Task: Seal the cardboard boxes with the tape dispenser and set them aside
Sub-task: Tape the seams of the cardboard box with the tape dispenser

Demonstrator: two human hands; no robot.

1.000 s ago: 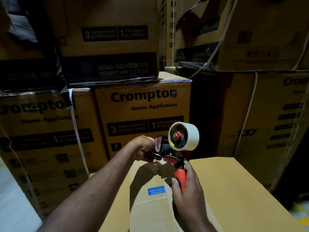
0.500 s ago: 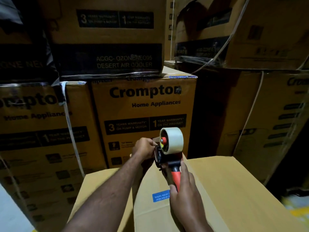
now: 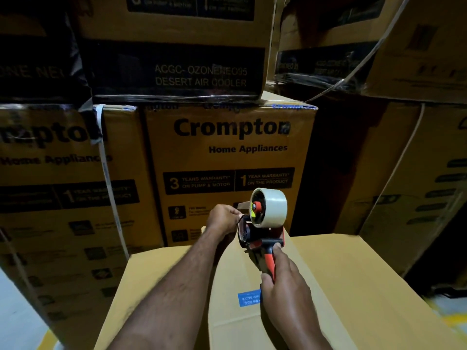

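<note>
A plain brown cardboard box (image 3: 353, 286) lies right in front of me, its top flaps closed, with a small blue label (image 3: 249, 298) near the centre seam. My right hand (image 3: 285, 286) grips the red-and-black handle of a tape dispenser (image 3: 260, 238) that carries a pale tape roll (image 3: 273, 209). The dispenser's head sits over the box's far edge. My left hand (image 3: 223, 218) pinches the loose tape end at the front of the dispenser; its fingertips are hidden behind the tool.
Printed Crompton appliance cartons (image 3: 227, 160) are stacked like a wall just beyond the box, with more stacks to the left (image 3: 50, 185) and right (image 3: 417, 160). White strapping bands (image 3: 107, 173) hang down them. Pale floor (image 3: 15, 317) shows at the lower left.
Both hands and the dispenser moved forward and down, from above the box's middle to its far edge. My view has shifted closer and lower.
</note>
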